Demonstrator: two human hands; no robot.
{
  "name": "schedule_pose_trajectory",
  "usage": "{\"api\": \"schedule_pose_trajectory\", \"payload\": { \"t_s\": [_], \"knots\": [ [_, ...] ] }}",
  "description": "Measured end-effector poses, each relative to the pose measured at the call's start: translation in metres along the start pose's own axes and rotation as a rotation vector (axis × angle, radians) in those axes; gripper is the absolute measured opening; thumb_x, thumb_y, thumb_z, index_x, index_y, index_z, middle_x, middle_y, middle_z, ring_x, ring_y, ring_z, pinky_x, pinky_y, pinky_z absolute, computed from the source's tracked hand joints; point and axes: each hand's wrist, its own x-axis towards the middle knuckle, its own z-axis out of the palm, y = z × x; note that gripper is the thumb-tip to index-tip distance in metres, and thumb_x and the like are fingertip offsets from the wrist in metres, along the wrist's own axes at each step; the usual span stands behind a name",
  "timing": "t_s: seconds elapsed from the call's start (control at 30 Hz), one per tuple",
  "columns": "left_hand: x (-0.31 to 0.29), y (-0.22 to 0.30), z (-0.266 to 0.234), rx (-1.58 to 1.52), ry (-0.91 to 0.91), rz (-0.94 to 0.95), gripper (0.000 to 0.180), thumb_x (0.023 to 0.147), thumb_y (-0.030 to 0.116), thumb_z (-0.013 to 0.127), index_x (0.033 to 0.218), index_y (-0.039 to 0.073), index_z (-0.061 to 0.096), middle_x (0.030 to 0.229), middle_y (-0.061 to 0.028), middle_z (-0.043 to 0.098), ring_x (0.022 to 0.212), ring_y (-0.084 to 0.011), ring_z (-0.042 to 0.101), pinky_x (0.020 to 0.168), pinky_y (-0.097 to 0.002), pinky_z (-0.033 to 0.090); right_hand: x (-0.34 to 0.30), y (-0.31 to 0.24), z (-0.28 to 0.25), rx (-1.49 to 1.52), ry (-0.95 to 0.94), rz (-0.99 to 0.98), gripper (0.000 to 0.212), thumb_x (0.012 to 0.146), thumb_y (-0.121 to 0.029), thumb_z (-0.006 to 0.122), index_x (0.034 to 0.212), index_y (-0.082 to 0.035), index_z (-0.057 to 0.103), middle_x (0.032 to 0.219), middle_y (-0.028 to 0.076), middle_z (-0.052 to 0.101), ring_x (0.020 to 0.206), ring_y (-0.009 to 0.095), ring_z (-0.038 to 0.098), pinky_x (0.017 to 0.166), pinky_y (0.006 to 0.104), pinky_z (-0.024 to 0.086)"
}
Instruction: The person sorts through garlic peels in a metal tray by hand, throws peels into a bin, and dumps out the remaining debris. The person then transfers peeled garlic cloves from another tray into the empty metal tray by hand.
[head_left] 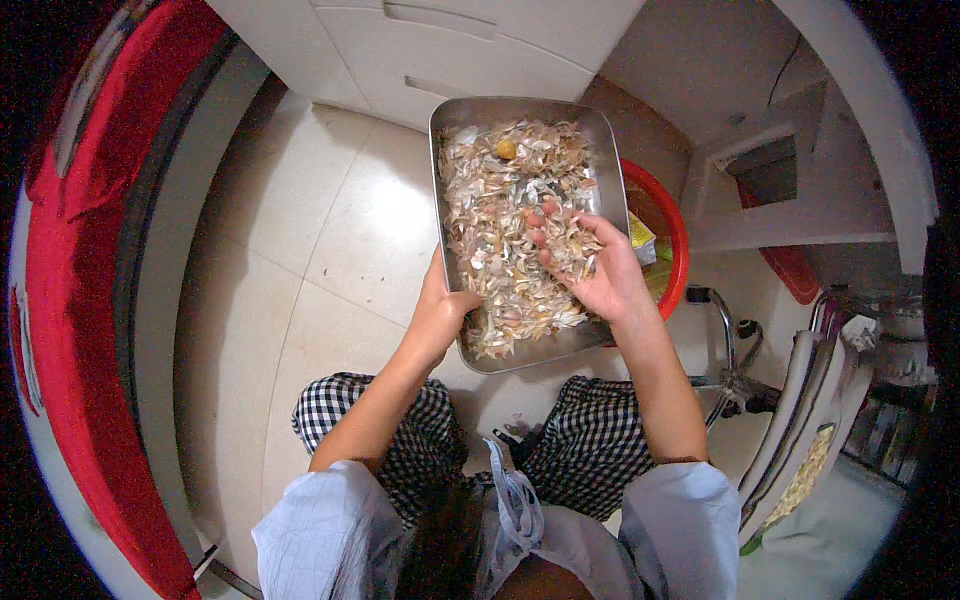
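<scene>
A deep rectangular metal tray (565, 350) is held over my knees, tilted slightly. Pale, papery flakes that look like garlic skins (490, 245) cover most of its bottom, and a small round yellow thing (506, 149) lies among them near the far end. My left hand (443, 308) is closed on the tray's left edge, thumb over the rim. Inside the tray, on its right side, my right hand (600, 265) is turned palm up with curled fingers, cupping a heap of the skins. Its fingertips are partly buried in flakes.
A red-rimmed basin (682, 250) stands on the floor behind the tray's right side, holding a yellow-and-white packet (641, 238). White drawers (400, 40) rise beyond the tray. Chrome legs (725, 330) are at right; red fabric (80, 300) runs along the left.
</scene>
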Motion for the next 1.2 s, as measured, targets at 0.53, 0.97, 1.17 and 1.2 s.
{"api": "schedule_pose_trajectory", "payload": {
  "t_s": [0.53, 0.97, 1.17, 1.2],
  "knots": [
    [-0.001, -0.004, -0.002, -0.039, 0.02, 0.008, 0.065, 0.052, -0.004, 0.04, 0.116, -0.004, 0.024, 0.106, -0.0161, 0.041, 0.099, -0.0236, 0.041, 0.087, -0.0283, 0.029, -0.005, 0.0, 0.001, 0.322, -0.058, 0.068, 0.03, 0.084, -0.026, 0.031, 0.096, -0.001, 0.042, 0.083, 0.012, 0.046, 0.072, 0.02, 0.046, 0.063, 0.0294, 0.041],
    [-0.011, -0.01, 0.003, -0.01, 0.147, -0.047, 0.057, 0.056, 0.0, 0.042, 0.111, -0.004, 0.028, 0.101, -0.0157, 0.043, 0.09, -0.0224, 0.044, 0.079, -0.0284, 0.034, -0.069, -0.079, -0.063, -0.355, -0.014, -0.345, 0.023, 0.084, -0.021, 0.033, 0.081, -0.003, 0.045, 0.059, 0.002, 0.039, 0.054, 0.01, 0.038, 0.049, 0.0213, 0.034],
    [-0.006, -0.024, 0.002, -0.052, 0.151, 0.02, 0.057, 0.055, -0.001, 0.041, 0.11, -0.004, 0.028, 0.101, -0.0158, 0.043, 0.092, -0.0226, 0.044, 0.08, -0.0279, 0.034, -0.083, -0.068, -0.086, -1.726, 0.43, -0.334, 0.032, 0.083, -0.026, 0.036, 0.088, 0.001, 0.052, 0.084, 0.013, 0.056, 0.084, 0.021, 0.052, 0.075, 0.0291, 0.038],
    [-0.009, -0.02, 0.002, -0.042, 0.161, -0.01, 0.056, 0.055, 0.0, 0.041, 0.11, -0.004, 0.028, 0.1, -0.0159, 0.043, 0.091, -0.0227, 0.044, 0.079, -0.0278, 0.034, -0.084, -0.067, -0.079, -1.716, 0.443, -0.225, 0.029, 0.082, -0.023, 0.039, 0.094, 0.0, 0.051, 0.091, 0.016, 0.054, 0.09, 0.026, 0.05, 0.079, 0.0302, 0.036]
  ]
}}
